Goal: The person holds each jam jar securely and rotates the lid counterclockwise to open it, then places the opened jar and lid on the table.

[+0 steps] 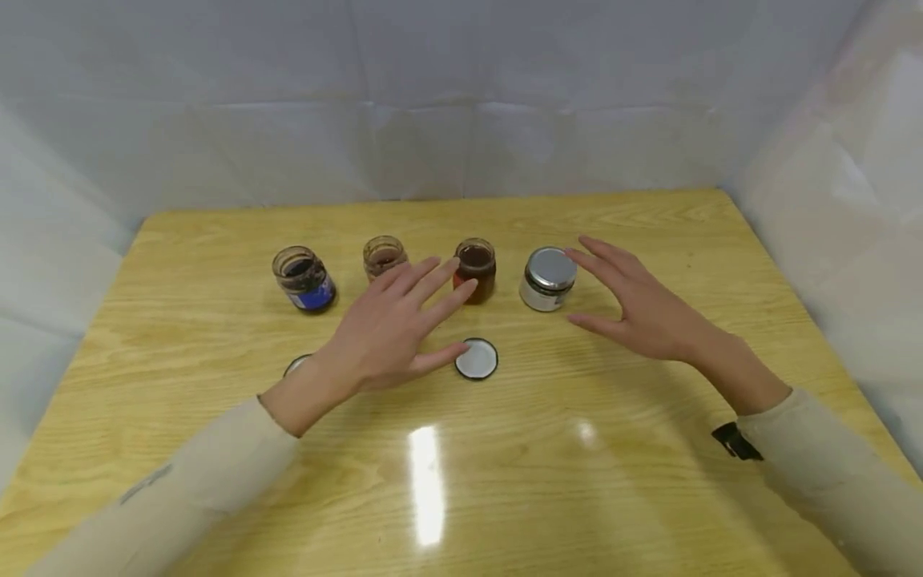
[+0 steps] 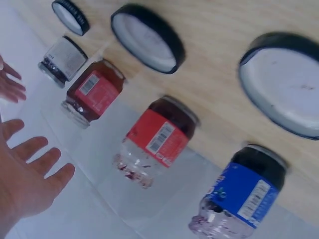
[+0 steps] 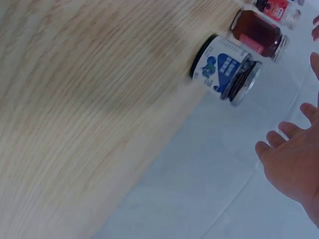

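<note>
My left hand (image 1: pixel 392 328) hovers over the table with fingers spread, holding nothing; it partly covers a clear jar (image 1: pixel 384 250) with a red label. Just beyond its fingertips stands a jar of dark red jam (image 1: pixel 477 260), without a lid. My right hand (image 1: pixel 645 308) is held with thumb and fingers apart at the right side of a white-labelled blueberry jar (image 1: pixel 544 280), which wears a silver lid. A blue-labelled jar (image 1: pixel 306 280) stands uncapped at the left. Near my left thumb lies an upturned lid (image 1: pixel 477 361). The left wrist view shows another upturned lid (image 2: pixel 147 40).
A further lid (image 1: pixel 294 365) is mostly hidden behind my left forearm; the left wrist view shows its white inside. The yellow wooden table (image 1: pixel 519 473) ends at a pale sheet (image 1: pixel 461 152) behind the jars. Similar sheeting hangs at both sides.
</note>
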The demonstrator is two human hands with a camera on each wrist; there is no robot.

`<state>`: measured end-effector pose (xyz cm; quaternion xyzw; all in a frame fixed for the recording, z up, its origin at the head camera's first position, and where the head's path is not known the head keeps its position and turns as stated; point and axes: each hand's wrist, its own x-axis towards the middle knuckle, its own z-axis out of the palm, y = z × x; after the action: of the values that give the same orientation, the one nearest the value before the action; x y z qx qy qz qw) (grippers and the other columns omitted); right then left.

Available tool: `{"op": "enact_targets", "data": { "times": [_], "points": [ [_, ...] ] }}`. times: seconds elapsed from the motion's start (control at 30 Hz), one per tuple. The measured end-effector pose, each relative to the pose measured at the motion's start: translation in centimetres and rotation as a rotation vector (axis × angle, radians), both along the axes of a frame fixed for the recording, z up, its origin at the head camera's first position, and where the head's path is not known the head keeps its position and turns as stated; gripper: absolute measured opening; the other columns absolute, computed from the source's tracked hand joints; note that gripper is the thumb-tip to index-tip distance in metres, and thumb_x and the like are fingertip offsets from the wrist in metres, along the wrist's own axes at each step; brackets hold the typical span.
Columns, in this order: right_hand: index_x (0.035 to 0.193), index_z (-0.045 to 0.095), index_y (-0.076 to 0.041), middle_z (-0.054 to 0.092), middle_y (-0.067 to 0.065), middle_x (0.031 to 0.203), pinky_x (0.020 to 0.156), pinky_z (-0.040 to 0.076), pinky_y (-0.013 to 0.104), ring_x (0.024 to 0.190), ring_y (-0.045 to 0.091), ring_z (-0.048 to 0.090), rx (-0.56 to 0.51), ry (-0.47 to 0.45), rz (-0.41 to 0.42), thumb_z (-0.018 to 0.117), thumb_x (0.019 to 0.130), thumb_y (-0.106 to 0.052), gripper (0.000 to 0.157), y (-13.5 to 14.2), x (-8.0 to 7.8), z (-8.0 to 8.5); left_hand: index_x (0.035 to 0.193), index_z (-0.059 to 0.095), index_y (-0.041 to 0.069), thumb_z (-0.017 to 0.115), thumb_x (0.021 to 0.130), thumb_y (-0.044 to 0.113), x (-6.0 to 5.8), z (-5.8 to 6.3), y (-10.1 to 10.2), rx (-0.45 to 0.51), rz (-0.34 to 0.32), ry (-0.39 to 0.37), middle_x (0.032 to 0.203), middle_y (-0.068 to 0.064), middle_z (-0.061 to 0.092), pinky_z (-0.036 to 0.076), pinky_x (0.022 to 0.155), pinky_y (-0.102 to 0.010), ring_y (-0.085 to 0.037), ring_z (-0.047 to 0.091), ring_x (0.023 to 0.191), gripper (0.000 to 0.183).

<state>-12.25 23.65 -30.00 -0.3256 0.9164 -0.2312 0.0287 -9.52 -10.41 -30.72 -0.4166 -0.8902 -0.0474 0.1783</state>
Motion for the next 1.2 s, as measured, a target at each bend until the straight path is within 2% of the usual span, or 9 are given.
{"op": "enact_targets", "data": {
  "times": [0.13, 0.27, 0.43, 0.73, 0.97, 1.2],
  "points": [
    [0.153, 0.02, -0.022, 0.009, 0.004, 0.158, 0.103, 0.022, 0.063, 0.142, 0.032, 0.01, -0.016, -0.029, -0.05, 0.065, 0.091, -0.038, 0.078, 0.6, -0.1, -0.2, 0.144, 0.043, 0.014, 0.047, 0.092, 0.057, -0.5, 0.7, 0.5, 0.021, 0.026, 0.019, 0.145, -0.015, 0.041, 0.033, 0.104, -0.05, -0.035, 0.037, 0.132, 0.068],
    [0.154, 0.018, -0.022, 0.008, 0.004, 0.158, 0.102, 0.022, 0.064, 0.142, 0.033, 0.01, -0.022, -0.045, -0.082, 0.064, 0.091, -0.039, 0.08, 1.1, -0.1, -0.5, 0.145, 0.043, 0.015, 0.049, 0.092, 0.056, -1.0, 1.1, 1.2, 0.038, 0.018, 0.005, 0.144, -0.015, 0.042, 0.032, 0.104, -0.049, -0.034, 0.037, 0.132, 0.067],
    [0.154, 0.018, -0.022, 0.009, 0.006, 0.158, 0.103, 0.021, 0.064, 0.141, 0.034, 0.012, -0.012, -0.033, -0.089, 0.065, 0.09, -0.038, 0.08, 1.6, -0.1, -0.8, 0.143, 0.046, 0.014, 0.051, 0.091, 0.054, -1.2, 0.9, 2.3, 0.084, -0.007, -0.031, 0.143, -0.015, 0.044, 0.032, 0.105, -0.047, -0.033, 0.038, 0.131, 0.066],
    [0.153, 0.021, -0.021, 0.011, 0.009, 0.158, 0.102, 0.022, 0.064, 0.14, 0.036, 0.014, 0.014, -0.017, -0.096, 0.061, 0.093, -0.04, 0.075, 2.0, -0.2, -0.6, 0.14, 0.049, 0.008, 0.056, 0.092, 0.045, -0.9, 0.1, 4.6, 0.191, -0.045, -0.101, 0.14, -0.017, 0.046, 0.042, 0.096, -0.047, -0.032, 0.044, 0.127, 0.06],
    [0.153, 0.022, -0.023, 0.011, 0.009, 0.158, 0.102, 0.023, 0.064, 0.14, 0.035, 0.014, 0.011, -0.026, -0.081, 0.06, 0.093, -0.04, 0.072, 1.9, -0.1, -0.7, 0.141, 0.044, 0.005, 0.061, 0.091, 0.037, -0.2, -0.6, 5.9, 0.251, -0.028, -0.229, 0.141, -0.016, 0.045, 0.043, 0.097, -0.044, -0.03, 0.045, 0.125, 0.062],
    [0.153, 0.022, -0.023, 0.01, 0.008, 0.158, 0.101, 0.024, 0.064, 0.14, 0.035, 0.014, 0.015, -0.028, -0.071, 0.059, 0.094, -0.039, 0.071, 1.7, -0.1, -0.6, 0.145, 0.038, 0.009, 0.058, 0.093, 0.041, 0.6, -0.9, 7.1, 0.226, 0.103, -0.395, 0.146, -0.01, 0.04, 0.044, 0.095, -0.045, -0.028, 0.043, 0.128, 0.065]
  ]
}}
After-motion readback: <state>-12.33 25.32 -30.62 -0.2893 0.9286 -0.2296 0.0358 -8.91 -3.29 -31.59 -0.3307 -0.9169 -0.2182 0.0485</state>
